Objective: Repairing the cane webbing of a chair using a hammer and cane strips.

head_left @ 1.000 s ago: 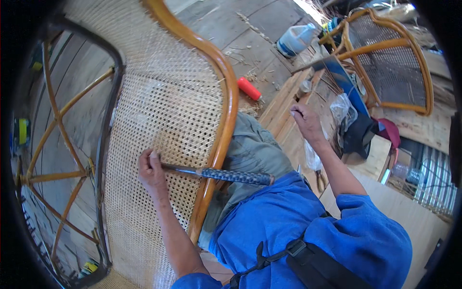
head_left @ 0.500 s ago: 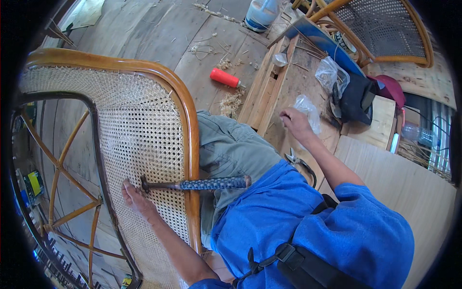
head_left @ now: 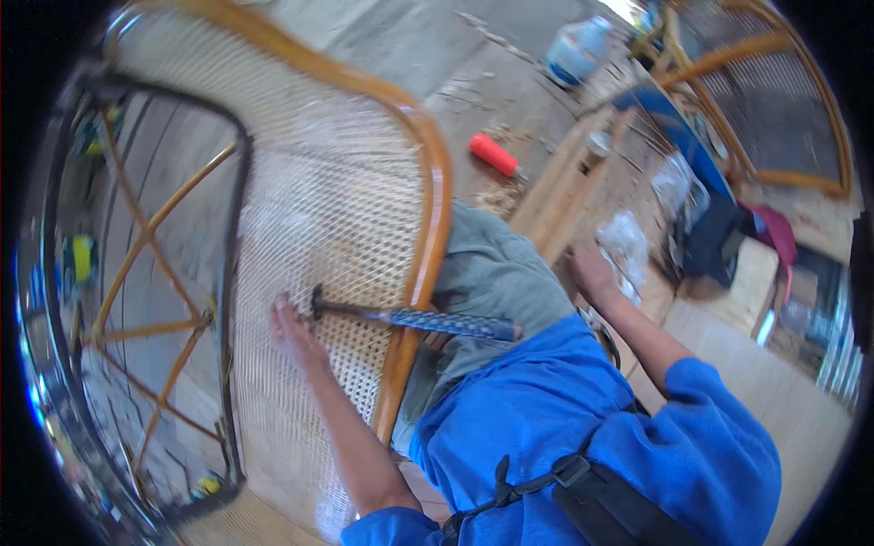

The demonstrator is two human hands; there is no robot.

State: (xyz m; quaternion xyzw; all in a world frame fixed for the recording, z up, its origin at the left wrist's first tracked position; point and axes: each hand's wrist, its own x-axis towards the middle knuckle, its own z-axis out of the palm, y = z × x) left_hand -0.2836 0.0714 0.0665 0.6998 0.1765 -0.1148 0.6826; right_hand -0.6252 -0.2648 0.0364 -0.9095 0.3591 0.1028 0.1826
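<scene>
Left hand (head_left: 300,337) is apparently steadying the cane panel (head_left: 319,205), fingers apart, hammer (head_left: 410,318) lying just right of that hand, right hand (head_left: 594,273) too blurred to tell; hammering is calling for gripping the handle (head_left: 455,325).

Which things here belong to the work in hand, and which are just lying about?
Likely part of the work:
Cane-webbed rattan frame, at the left hand
Hammer, lying across it, head near that hand

Apparently just lying about:
Red bottle
White-and-blue jug
Clear plastic bag near the right hand
Dark red cap
</scene>
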